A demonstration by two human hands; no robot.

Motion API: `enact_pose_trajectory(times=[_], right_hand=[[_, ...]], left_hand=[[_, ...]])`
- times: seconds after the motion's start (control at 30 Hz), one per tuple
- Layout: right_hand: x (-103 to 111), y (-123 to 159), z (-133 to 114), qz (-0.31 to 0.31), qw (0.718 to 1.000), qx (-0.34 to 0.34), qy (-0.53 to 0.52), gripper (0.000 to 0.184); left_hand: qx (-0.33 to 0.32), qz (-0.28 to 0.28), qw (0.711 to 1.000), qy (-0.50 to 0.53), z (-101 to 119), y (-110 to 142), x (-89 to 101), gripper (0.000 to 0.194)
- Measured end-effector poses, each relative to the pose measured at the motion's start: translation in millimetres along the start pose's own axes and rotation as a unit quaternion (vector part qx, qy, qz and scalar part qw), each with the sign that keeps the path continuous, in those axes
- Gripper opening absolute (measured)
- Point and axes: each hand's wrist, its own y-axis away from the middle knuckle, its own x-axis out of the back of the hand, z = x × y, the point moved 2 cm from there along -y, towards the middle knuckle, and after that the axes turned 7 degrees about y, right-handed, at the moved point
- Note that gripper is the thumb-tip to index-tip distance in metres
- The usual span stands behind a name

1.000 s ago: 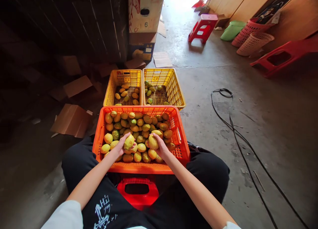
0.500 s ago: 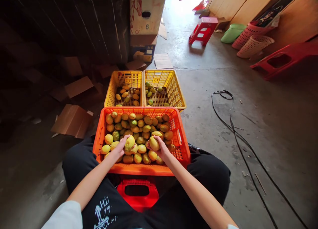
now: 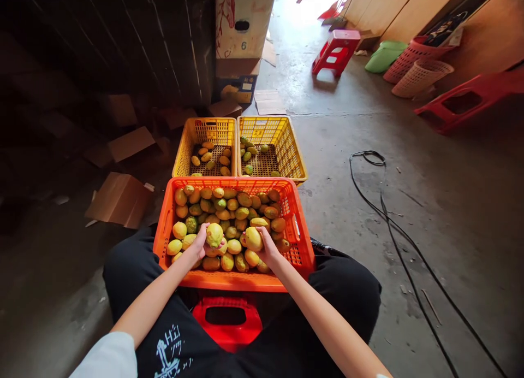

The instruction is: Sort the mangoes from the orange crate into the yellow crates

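My left hand (image 3: 200, 243) is closed around a yellow-green, bumpy, lemon-like fruit (image 3: 214, 235), with its top side in plain sight. In my right hand (image 3: 268, 249) I grip a smoother yellow oval fruit (image 3: 253, 238). Both hands are over the near half of an orange plastic crate (image 3: 237, 280), a short gap apart. Many yellow, green and brownish fruits (image 3: 223, 214) fill this crate in a loose layer. My palms and some fingertips are hidden behind the held fruits.
Beyond the orange crate stand two yellow crates, left (image 3: 177, 155) and right (image 3: 298, 154), each with several fruits. A red stool (image 3: 229, 334) is between my legs. Cardboard (image 3: 120, 200) lies left; a black cable (image 3: 393, 219) runs right. Farther off are another red stool (image 3: 336, 51) and baskets (image 3: 421, 76).
The fruit in my left hand has turned, showing a greener face. My right hand and its fruit have barely moved. The view has shifted very slightly.
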Motion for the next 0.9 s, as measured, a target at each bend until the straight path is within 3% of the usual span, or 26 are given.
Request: enact_pose_trajectory(times=[0.13,0.27,0.37,0.47,0.77,0.9], right_hand=[[1,2,0,0.042,0.999,0.017,-0.006,0.037],[-3,7,-1,0.02,0.998,0.047,0.035,0.037],[-6,10,-1,-0.013,0.996,0.061,0.058,0.032],[-7,11,1,-0.026,0.996,0.068,0.058,0.025],[-4,1,2,0.037,0.999,-0.011,-0.017,0.022],[-2,-2,2,0.027,1.0,-0.008,-0.002,0.025]], left_hand=[[0.022,0.04,0.999,0.013,-2,-1,0.9,0.035],[-0.009,0.068,0.997,0.02,0,0,3.3,0.024],[-0.057,0.042,0.997,-0.014,0,1,5.1,0.027],[-0.066,0.035,0.996,-0.041,-4,-1,8.3,0.03],[-0.076,0.015,0.995,-0.057,-10,-9,14.4,0.028],[-0.066,0.054,0.996,-0.039,-8,-10,11.2,0.024]])
